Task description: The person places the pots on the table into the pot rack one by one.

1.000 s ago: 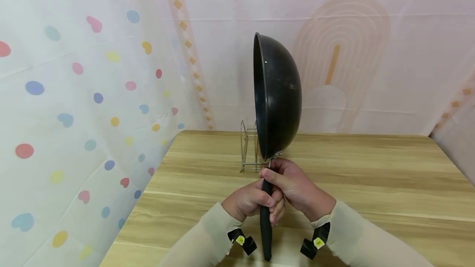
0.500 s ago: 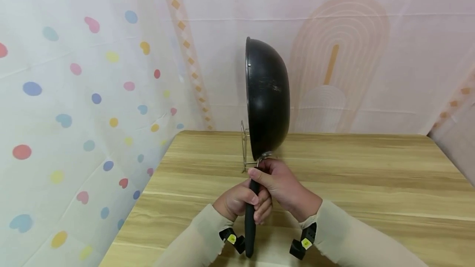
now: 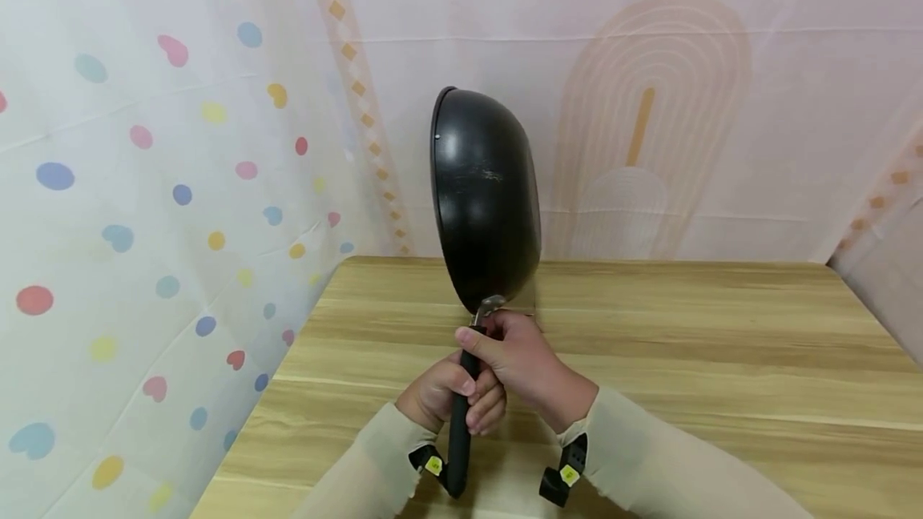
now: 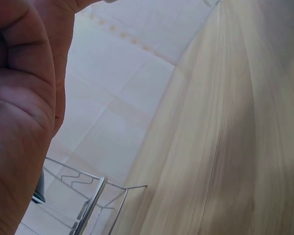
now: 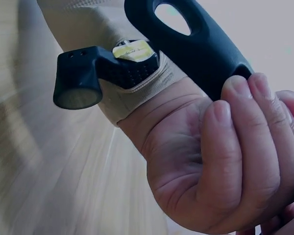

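Note:
A black wok (image 3: 486, 199) is held up on its side in the head view, its scratched outer face towards me and its rim at the left. Both hands are on its black handle (image 3: 459, 439). My left hand (image 3: 436, 391) wraps the middle of it, with the fingers coming round on the right. Above that, my right hand (image 3: 530, 363) grips the handle's top close to the metal joint, thumb along the front. In the right wrist view the left hand's curled fingers (image 5: 247, 142) and the looped handle end show. The wok's inside is hidden.
A wire rack (image 4: 100, 191) shows in the left wrist view; the wok hides most of it in the head view. Wood-grain tabletop (image 3: 685, 343) spreads under the hands. A patterned curtain (image 3: 779, 142) hangs behind it, and a dotted one (image 3: 180, 263) at the left.
Both hands have carried the wok left and slightly lower. It has turned so that more of its outer face shows, its top tilts left, and it now covers the rack.

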The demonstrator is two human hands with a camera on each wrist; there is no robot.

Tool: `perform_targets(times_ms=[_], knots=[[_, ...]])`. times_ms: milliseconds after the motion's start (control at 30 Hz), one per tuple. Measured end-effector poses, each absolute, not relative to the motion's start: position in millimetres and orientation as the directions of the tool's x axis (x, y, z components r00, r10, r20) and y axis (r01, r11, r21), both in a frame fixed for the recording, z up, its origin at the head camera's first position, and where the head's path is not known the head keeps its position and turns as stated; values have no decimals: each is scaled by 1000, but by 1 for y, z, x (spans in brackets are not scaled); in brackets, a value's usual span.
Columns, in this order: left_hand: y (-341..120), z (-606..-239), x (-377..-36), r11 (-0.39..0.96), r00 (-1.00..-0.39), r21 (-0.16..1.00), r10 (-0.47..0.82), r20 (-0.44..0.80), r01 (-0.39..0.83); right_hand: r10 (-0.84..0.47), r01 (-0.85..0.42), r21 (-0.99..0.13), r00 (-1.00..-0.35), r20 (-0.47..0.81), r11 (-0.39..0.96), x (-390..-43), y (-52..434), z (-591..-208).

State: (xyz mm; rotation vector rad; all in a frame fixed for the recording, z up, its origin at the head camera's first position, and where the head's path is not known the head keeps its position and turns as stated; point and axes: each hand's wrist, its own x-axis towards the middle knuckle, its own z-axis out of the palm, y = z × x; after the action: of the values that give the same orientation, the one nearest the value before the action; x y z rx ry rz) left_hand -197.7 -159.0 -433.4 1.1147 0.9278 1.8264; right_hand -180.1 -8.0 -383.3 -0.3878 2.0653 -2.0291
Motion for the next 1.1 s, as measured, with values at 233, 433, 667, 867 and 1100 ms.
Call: perform_targets(times_ms=[233, 433, 667, 867, 1100], knots=[[-166, -435, -198, -444, -301, 855, 882, 363, -268, -298, -10, -999, -955, -4, 45, -179, -20, -382], [-168, -439, -200, -461, -283, 832, 879, 383, -307, -289, 4, -996, -957, -29, 87, -181, -24, -386], [-171, -447, -198, -419, -279, 837, 900, 334, -351, -289, 31, -992, -955, -66, 123, -183, -27, -395], [-172, -456, -194, -427, -293, 826, 896, 333, -368, -292, 56, -989, -952, -95, 137, -181, -29, -403], [-177, -462, -195, -432, -375, 851, 873, 311, -299, -316, 19, -989, -947, -64, 143, -187, -28, -408]])
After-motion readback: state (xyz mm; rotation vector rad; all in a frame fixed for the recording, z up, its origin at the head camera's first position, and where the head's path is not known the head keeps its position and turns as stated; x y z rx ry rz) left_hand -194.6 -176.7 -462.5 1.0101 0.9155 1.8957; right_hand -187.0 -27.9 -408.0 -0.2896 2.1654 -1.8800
